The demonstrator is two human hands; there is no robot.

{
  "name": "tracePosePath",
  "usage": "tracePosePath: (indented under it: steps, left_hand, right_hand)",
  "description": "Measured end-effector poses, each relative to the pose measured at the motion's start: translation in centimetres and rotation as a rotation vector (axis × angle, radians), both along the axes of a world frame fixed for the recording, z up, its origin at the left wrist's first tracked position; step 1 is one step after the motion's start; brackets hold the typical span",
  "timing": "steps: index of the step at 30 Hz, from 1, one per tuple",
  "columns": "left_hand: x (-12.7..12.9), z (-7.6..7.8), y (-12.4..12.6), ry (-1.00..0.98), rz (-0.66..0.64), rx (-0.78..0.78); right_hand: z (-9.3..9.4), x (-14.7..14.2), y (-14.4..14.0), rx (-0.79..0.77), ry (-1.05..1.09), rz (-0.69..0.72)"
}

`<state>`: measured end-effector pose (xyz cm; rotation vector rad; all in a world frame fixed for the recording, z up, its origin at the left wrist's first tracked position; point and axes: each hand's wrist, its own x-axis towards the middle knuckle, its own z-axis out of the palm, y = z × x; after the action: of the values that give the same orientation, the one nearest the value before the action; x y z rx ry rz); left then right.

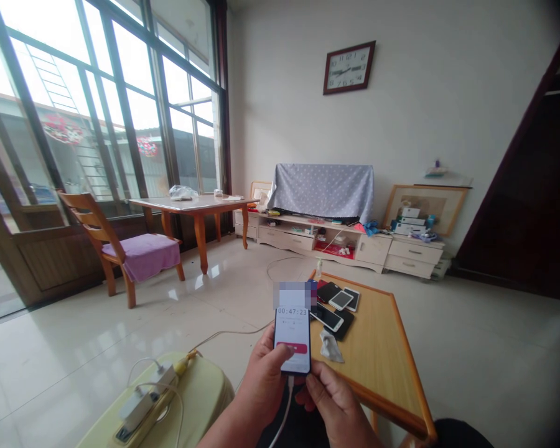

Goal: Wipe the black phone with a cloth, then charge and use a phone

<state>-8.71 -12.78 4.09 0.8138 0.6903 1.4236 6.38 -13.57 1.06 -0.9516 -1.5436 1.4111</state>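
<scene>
My left hand is wrapped round a smartphone held upright, its thumb lying over a red button on the lit screen. The screen reads 00:47:23, and its upper part is blurred out. At the phone's lower right corner, my right hand pinches the edge with its thumb, fingers curled behind. A white charging cable runs down from the phone's bottom port. Just beyond, several other phones lie on a small wooden table, among them a white phone. A crumpled grey-white cloth lies near them.
At lower left, a power strip with chargers sits on a pale green stool. Further off stand a chair with a purple cover, a dining table and a low white cabinet. A cable crosses the tiled floor.
</scene>
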Motion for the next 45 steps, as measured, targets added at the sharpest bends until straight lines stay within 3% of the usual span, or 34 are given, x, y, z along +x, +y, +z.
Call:
tracePosePath:
  steps: [45]
  left_hand:
    - [0.5, 0.6, -0.4, 0.046, 0.019, 0.027]
  right_hand:
    - [-0.9, 0.1, 0.3, 0.008, 0.02, 0.043]
